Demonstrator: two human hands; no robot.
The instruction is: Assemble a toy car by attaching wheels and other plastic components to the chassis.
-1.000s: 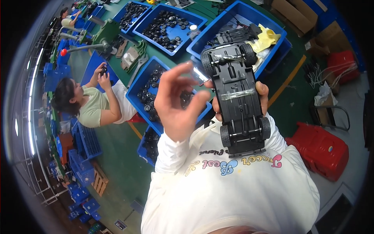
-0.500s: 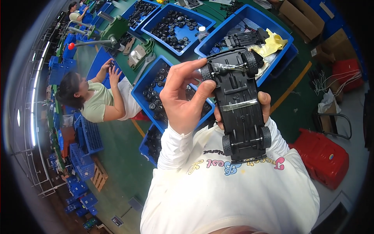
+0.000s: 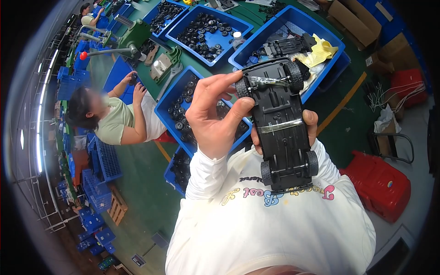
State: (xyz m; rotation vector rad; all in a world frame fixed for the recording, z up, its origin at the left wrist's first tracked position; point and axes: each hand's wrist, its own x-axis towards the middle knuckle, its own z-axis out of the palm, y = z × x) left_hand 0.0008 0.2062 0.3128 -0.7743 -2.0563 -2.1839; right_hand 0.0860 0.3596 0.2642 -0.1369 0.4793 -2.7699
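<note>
A black toy car chassis (image 3: pixel 279 103) with four wheels is held up before my chest, its underside facing me. Clear tape strips cross it near the top axle and at the middle. My left hand (image 3: pixel 213 121) pinches the upper left wheel (image 3: pixel 242 87) between thumb and fingers. From behind, my right hand (image 3: pixel 310 124) grips the chassis around its middle; digits show at both sides and its palm is hidden. Beneath my left hand stands a blue bin of small black wheels (image 3: pixel 167 110).
On the green bench, another blue bin (image 3: pixel 178 39) holds wheels, and a larger blue bin (image 3: pixel 337 55) holds chassis parts and yellow wrapping. A hand press (image 3: pixel 133 36) stands at the far left. A co-worker (image 3: pixel 119 119) sits left; a red stool (image 3: pixel 378 183) is at right.
The chassis and both my hands have shifted very slightly, with the grip unchanged. At the left, the co-worker's hands have moved a little apart and the head has turned.
</note>
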